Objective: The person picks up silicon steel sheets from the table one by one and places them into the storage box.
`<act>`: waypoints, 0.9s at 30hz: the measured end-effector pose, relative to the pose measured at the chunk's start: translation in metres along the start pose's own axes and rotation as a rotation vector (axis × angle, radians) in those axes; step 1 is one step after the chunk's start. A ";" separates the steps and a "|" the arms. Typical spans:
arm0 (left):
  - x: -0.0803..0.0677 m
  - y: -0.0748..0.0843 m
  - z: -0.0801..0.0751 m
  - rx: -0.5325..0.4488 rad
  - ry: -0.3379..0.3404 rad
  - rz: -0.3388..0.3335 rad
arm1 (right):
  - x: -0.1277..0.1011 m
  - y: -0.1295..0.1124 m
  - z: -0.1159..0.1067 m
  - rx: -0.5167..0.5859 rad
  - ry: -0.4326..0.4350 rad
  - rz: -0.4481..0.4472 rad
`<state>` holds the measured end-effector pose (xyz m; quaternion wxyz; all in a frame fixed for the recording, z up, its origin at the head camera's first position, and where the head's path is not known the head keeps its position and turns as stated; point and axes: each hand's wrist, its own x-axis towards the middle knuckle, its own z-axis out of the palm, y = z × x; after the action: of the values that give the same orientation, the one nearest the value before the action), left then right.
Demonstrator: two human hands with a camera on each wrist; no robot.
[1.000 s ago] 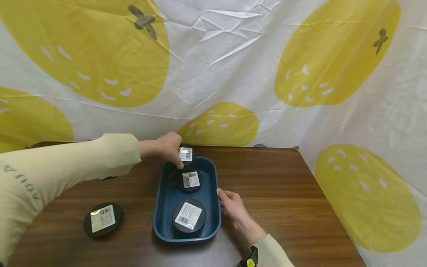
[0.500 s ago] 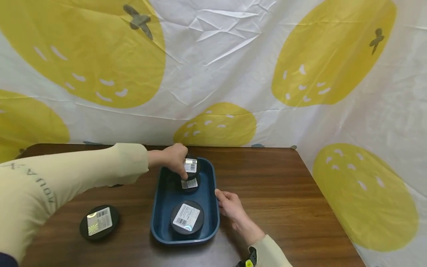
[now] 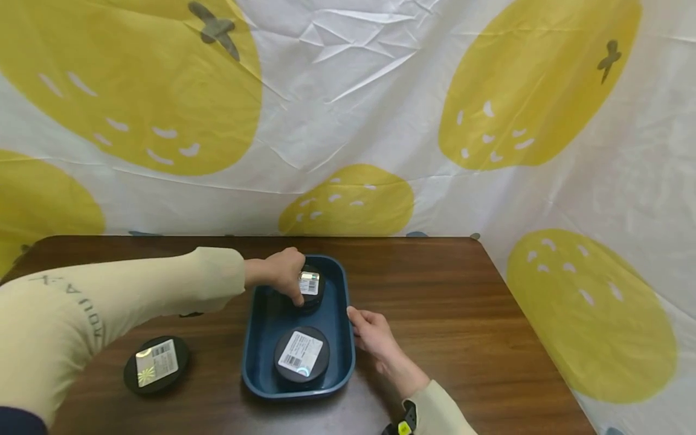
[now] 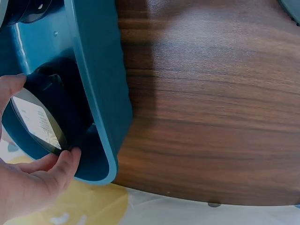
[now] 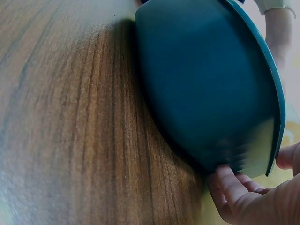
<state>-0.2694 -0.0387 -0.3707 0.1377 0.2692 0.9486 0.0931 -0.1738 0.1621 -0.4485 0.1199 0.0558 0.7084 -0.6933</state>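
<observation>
In the head view my left hand [image 3: 284, 275] grips a round black container [image 3: 310, 285] with a barcode label on top. It sits over another black round one at the far end of a blue tray [image 3: 261, 338], mostly hiding it. Thumb and fingertips hold its edge on opposite sides in the left wrist view, where the container [image 4: 40, 122] looks tilted inside the tray wall. My right hand [image 3: 376, 339] pinches the tray's right rim, thumb on top and fingers against the outer wall [image 5: 201, 93]. A further labelled black container [image 3: 301, 356] lies in the tray's near half.
Left of the tray, a labelled round black container [image 3: 156, 365] lies on the brown wooden table [image 3: 435, 302], beside my left sleeve [image 3: 152, 284]. Behind the table's far edge hangs a white curtain [image 3: 348, 121] with yellow fruit prints.
My left hand has brought the container from the tray's far rim nearer and down over the one inside, covering its label. The right hand keeps its hold on the rim.
</observation>
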 end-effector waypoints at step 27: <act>0.000 -0.005 0.010 0.003 0.042 0.060 | 0.000 -0.001 0.002 0.023 0.015 0.019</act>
<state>-0.2691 -0.0415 -0.3810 0.1143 0.2957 0.9430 0.1013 -0.1734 0.1602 -0.4478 0.1205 0.0688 0.7007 -0.6998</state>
